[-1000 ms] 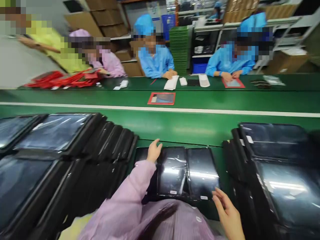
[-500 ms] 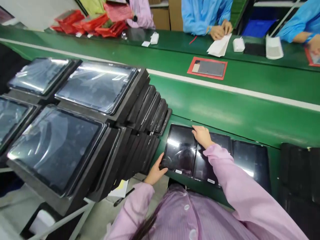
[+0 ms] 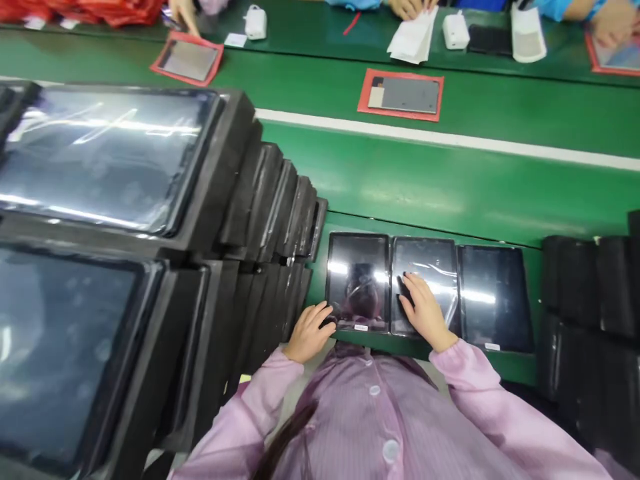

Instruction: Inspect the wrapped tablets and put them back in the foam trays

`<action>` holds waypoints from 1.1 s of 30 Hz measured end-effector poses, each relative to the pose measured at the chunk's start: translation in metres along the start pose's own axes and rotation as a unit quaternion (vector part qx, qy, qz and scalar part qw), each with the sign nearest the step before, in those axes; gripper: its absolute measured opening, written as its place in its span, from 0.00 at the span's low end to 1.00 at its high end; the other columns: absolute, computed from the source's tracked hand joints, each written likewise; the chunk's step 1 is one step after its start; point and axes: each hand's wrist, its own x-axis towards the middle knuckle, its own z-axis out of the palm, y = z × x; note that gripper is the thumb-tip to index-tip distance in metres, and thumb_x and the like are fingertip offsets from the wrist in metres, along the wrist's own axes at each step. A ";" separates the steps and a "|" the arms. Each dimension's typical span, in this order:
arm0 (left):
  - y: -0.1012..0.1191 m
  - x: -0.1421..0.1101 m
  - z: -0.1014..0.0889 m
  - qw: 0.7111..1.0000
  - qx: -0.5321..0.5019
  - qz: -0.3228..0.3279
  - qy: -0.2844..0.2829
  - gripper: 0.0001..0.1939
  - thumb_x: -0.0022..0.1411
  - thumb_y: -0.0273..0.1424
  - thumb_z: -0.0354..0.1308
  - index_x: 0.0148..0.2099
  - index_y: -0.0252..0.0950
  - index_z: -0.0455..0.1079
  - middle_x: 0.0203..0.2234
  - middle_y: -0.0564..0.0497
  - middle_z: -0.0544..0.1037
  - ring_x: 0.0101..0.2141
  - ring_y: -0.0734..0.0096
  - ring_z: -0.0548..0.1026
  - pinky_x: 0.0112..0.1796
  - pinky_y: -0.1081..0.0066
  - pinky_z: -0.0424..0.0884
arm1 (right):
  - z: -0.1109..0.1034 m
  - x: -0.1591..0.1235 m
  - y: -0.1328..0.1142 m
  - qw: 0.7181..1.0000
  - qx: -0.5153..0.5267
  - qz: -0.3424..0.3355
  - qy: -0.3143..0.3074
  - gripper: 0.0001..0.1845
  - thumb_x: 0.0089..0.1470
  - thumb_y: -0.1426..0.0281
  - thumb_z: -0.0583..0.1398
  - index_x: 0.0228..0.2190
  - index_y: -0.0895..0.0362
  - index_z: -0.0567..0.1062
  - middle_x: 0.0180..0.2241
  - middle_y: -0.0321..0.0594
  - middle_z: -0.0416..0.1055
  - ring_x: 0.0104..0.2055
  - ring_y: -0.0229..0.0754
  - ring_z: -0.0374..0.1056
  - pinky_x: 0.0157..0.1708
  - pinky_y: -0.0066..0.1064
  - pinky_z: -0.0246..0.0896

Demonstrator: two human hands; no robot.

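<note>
Three dark tablets lie side by side, screens up, on the green bench: a left tablet (image 3: 360, 283), a middle tablet (image 3: 430, 260) and a right tablet (image 3: 495, 300). At the lower left corner of the left tablet rests my left hand (image 3: 309, 331), fingers apart and holding nothing. My right hand (image 3: 425, 310) is over the middle tablet with its fingers spread; whether the fingertips touch the glass I cannot tell. Small white labels show at the lower edges of the left and right tablets.
Tall stacks of black foam trays (image 3: 215, 167) holding tablets stand close on my left. More black trays (image 3: 575, 280) are stacked at the right. Across the green conveyor (image 3: 400, 173), co-workers' hands handle papers and red pouches. A grey panel (image 3: 407, 95) lies on a red sheet.
My right hand has left the top edge of the left tablet and moved right, over the middle one. The view has shifted. A second panel on red now shows at the upper left.
</note>
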 end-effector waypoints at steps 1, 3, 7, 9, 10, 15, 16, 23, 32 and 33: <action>-0.001 0.001 -0.001 1.000 -0.012 0.009 0.007 0.10 0.59 0.23 0.53 0.31 0.40 0.73 0.39 0.46 0.79 0.47 0.61 0.73 0.43 0.62 0.71 | -0.001 -0.004 -0.002 1.000 0.007 0.014 0.000 0.19 0.58 0.68 0.51 0.51 0.56 0.68 0.52 0.51 0.68 0.56 0.53 0.62 0.54 0.56 0.59; -0.002 0.005 -0.001 0.998 -0.051 0.008 0.032 0.11 0.60 0.22 0.52 0.30 0.39 0.72 0.36 0.48 0.80 0.45 0.63 0.75 0.42 0.63 0.71 | -0.002 -0.007 -0.007 0.999 0.015 0.037 0.005 0.19 0.57 0.68 0.52 0.50 0.56 0.69 0.51 0.49 0.69 0.56 0.52 0.63 0.56 0.54 0.58; 0.004 0.017 0.006 0.957 -0.217 -0.159 0.108 0.09 0.61 0.29 0.51 0.29 0.39 0.68 0.26 0.53 0.79 0.38 0.65 0.79 0.44 0.61 0.71 | -0.006 -0.009 -0.017 0.995 0.053 0.081 0.029 0.18 0.55 0.69 0.54 0.48 0.56 0.71 0.50 0.49 0.71 0.55 0.50 0.64 0.57 0.51 0.58; 0.008 0.025 0.009 0.888 -0.287 -0.304 0.194 0.08 0.62 0.32 0.50 0.31 0.38 0.64 0.24 0.54 0.78 0.33 0.66 0.79 0.44 0.58 0.71 | -0.009 -0.011 -0.022 0.989 0.080 0.111 0.052 0.18 0.56 0.68 0.53 0.47 0.56 0.71 0.48 0.49 0.72 0.53 0.49 0.66 0.55 0.49 0.60; 0.009 0.028 0.010 0.848 -0.307 -0.361 0.237 0.08 0.63 0.34 0.48 0.32 0.38 0.62 0.24 0.54 0.78 0.32 0.67 0.79 0.43 0.56 0.72 | -0.011 -0.013 -0.024 0.985 0.094 0.129 0.066 0.17 0.56 0.68 0.53 0.47 0.56 0.71 0.47 0.49 0.73 0.52 0.49 0.67 0.54 0.48 0.62; 0.009 0.042 0.000 0.650 -0.443 -0.497 0.366 0.11 0.61 0.39 0.49 0.31 0.38 0.58 0.24 0.54 0.77 0.31 0.66 0.79 0.41 0.54 0.74 | -0.007 -0.022 -0.032 0.949 0.182 0.227 0.121 0.15 0.59 0.64 0.50 0.45 0.55 0.69 0.37 0.46 0.76 0.35 0.42 0.74 0.38 0.40 0.72; 0.009 0.043 -0.003 0.616 -0.474 -0.508 0.371 0.11 0.60 0.39 0.52 0.29 0.38 0.59 0.25 0.53 0.78 0.32 0.65 0.79 0.43 0.54 0.73 | -0.004 -0.022 -0.034 0.941 0.202 0.242 0.121 0.15 0.60 0.62 0.50 0.44 0.55 0.68 0.35 0.45 0.76 0.32 0.41 0.74 0.34 0.38 0.73; 0.015 0.010 -0.005 0.757 -0.412 -0.423 0.278 0.12 0.61 0.40 0.52 0.30 0.39 0.58 0.29 0.50 0.82 0.35 0.61 0.80 0.42 0.55 0.73 | 0.011 0.028 -0.047 0.906 0.310 0.288 0.026 0.22 0.63 0.58 0.42 0.41 0.59 0.67 0.36 0.48 0.77 0.31 0.41 0.76 0.27 0.32 0.73; 0.027 -0.019 0.004 0.991 -0.038 -0.123 -0.044 0.12 0.61 0.24 0.47 0.46 0.35 0.66 0.46 0.38 0.77 0.50 0.56 0.73 0.52 0.52 0.62 | 0.019 0.077 -0.097 0.961 0.173 0.191 -0.098 0.11 0.52 0.75 0.56 0.38 0.56 0.73 0.25 0.39 0.75 0.28 0.43 0.72 0.31 0.31 0.64; 0.028 -0.021 0.006 0.992 -0.026 -0.114 -0.045 0.14 0.61 0.25 0.47 0.49 0.34 0.66 0.46 0.38 0.77 0.50 0.56 0.72 0.52 0.52 0.61 | 0.018 0.066 -0.110 0.966 0.169 0.133 -0.141 0.08 0.50 0.75 0.58 0.33 0.55 0.75 0.23 0.38 0.74 0.26 0.42 0.71 0.30 0.30 0.63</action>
